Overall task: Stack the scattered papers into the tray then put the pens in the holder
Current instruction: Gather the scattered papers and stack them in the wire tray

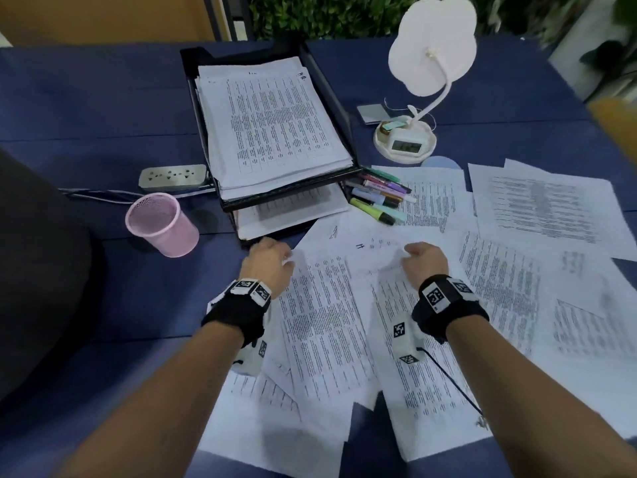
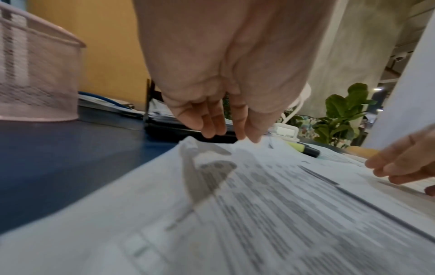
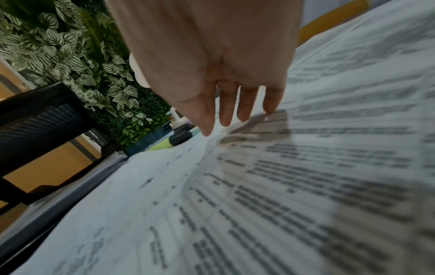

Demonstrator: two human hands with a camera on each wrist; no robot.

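Observation:
Several printed papers [image 1: 320, 322] lie scattered and overlapping across the front and right of the blue table. My left hand [image 1: 272, 260] hovers with straight fingers [image 2: 226, 130] just over the far left corner of one sheet [image 2: 235, 204]. My right hand [image 1: 424, 260] reaches down beside it, and its straight fingertips [image 3: 235, 115] touch or almost touch another sheet [image 3: 282, 186]. Neither hand holds anything. The black two-tier tray [image 1: 293, 188] behind them holds a thick stack of papers. Several pens and highlighters [image 1: 379, 198] lie to the tray's right. The pink mesh holder [image 1: 162, 224] stands empty on the left.
A power strip [image 1: 172, 177] with cables lies left of the tray. A white desk lamp [image 1: 431, 56] stands at the back right, its base holding a small clock [image 1: 405, 143]. A dark bulky object [image 1: 34, 270] fills the left edge. Plants line the far side.

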